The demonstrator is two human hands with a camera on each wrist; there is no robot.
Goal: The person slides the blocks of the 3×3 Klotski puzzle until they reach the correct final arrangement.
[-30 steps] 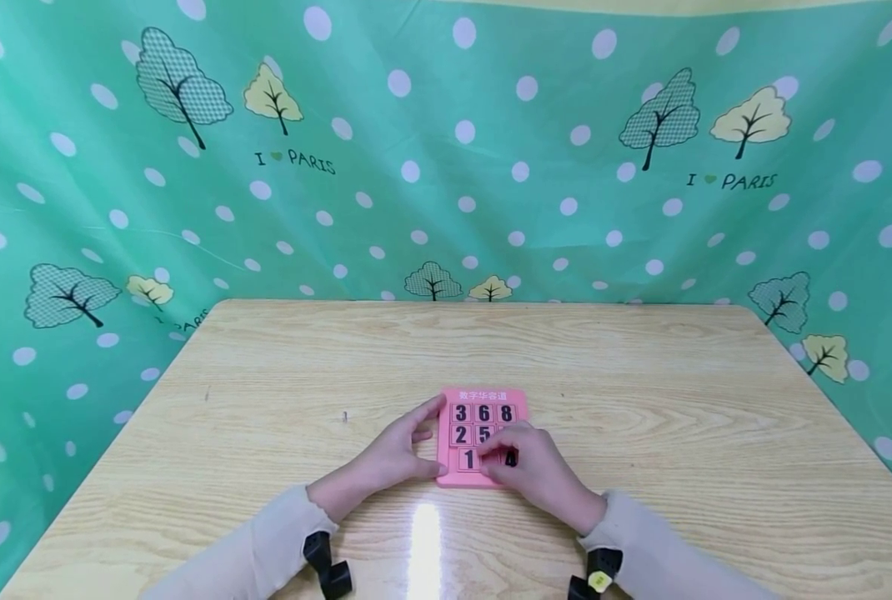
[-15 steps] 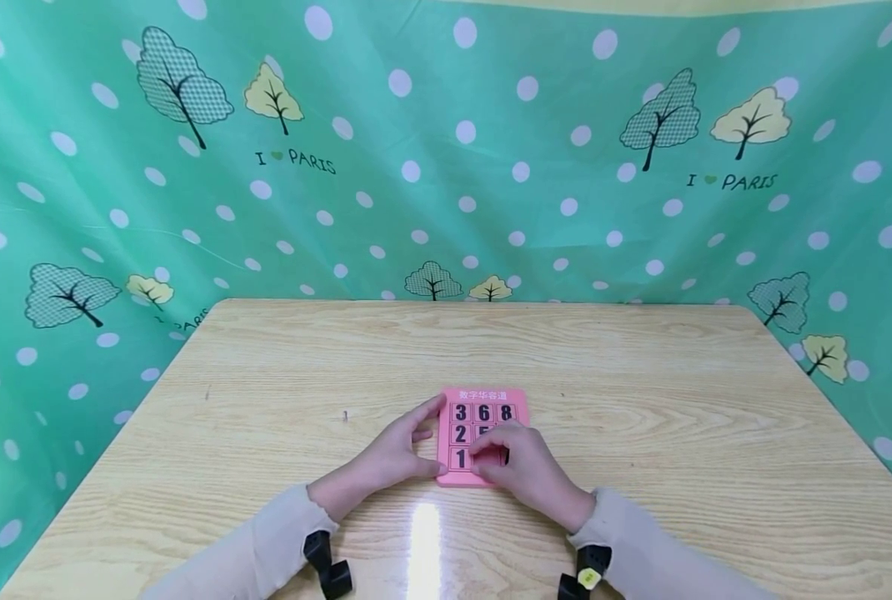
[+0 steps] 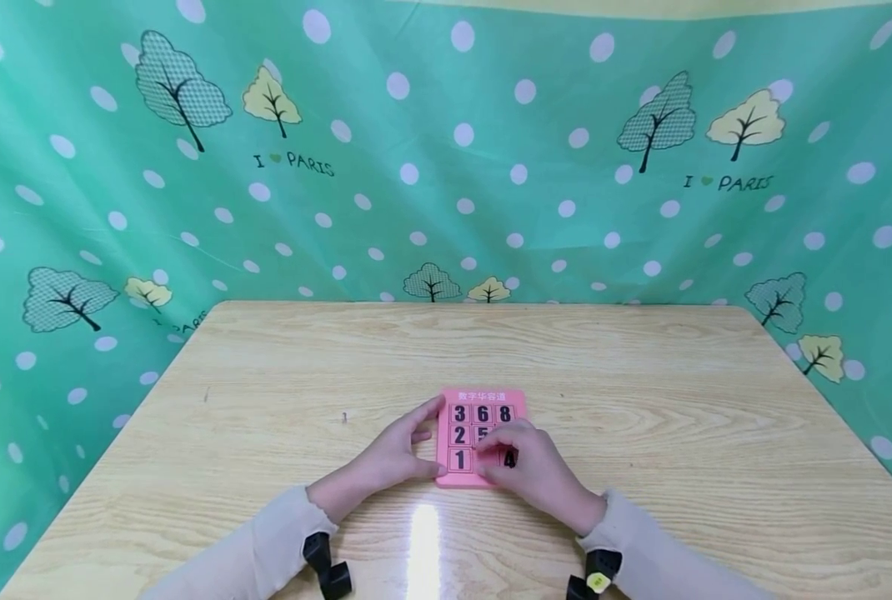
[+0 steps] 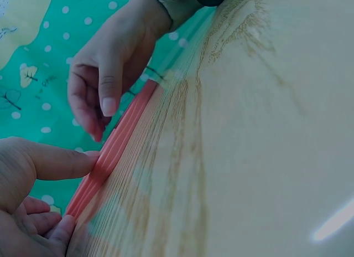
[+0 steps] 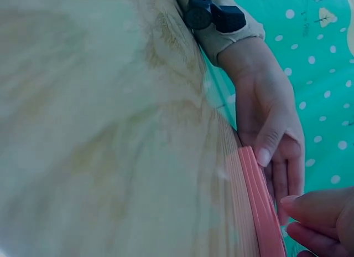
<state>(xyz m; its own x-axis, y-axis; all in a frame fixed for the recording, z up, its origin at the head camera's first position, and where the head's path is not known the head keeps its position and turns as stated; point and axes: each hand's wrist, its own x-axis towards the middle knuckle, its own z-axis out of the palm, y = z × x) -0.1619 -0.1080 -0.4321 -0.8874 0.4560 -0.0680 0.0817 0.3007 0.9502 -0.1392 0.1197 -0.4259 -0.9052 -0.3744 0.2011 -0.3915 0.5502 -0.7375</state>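
A pink number sliding puzzle (image 3: 483,397) lies flat on the wooden table, black digits on its square tiles. My left hand (image 3: 393,450) grips its left side, thumb at the lower corner and index finger at the upper. Over the bottom row is my right hand (image 3: 532,468), thumb and index finger bent with a small gap between their tips. The tile 1 (image 3: 459,460) sits at the bottom left, and the tile 4 (image 3: 509,459) shows partly at the bottom right. The right hand hides the right end of the middle row. Both wrist views show the puzzle's edge side-on.
The light wooden table (image 3: 303,350) stretches out around the puzzle. Behind it and to both sides hangs a green dotted curtain (image 3: 446,167) with printed trees. A bright light reflection lies on the tabletop in front of the puzzle.
The tile 1 has slid left into the bottom-left corner. My right hand moved left with it, then came back a little to the right. The left hand has stayed in place.
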